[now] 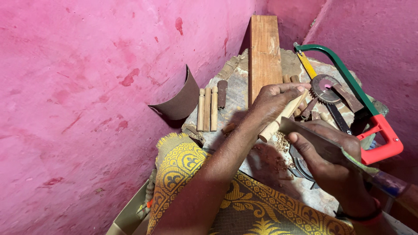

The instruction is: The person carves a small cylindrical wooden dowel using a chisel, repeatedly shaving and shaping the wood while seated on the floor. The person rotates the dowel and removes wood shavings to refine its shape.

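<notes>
Lying behind the rough grey stone work slab (237,87): long reddish wooden plank (264,52). Lying on the slab's right side: green and red hacksaw (370,109). Left hand (278,98) closing fingers around pale round wooden dowel (278,122) above the slab. Right hand (326,159) gripping flat metal blade (318,139) against it. Probably light, stiff, smooth; gripping the upper end.

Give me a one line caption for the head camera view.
Left hand steadies a wooden dowel while right hand shaves it with a blade.

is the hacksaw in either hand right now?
No. The hacksaw lies on the work block to the right; the left hand grips a wooden dowel and the right hand holds a flat blade.
</notes>
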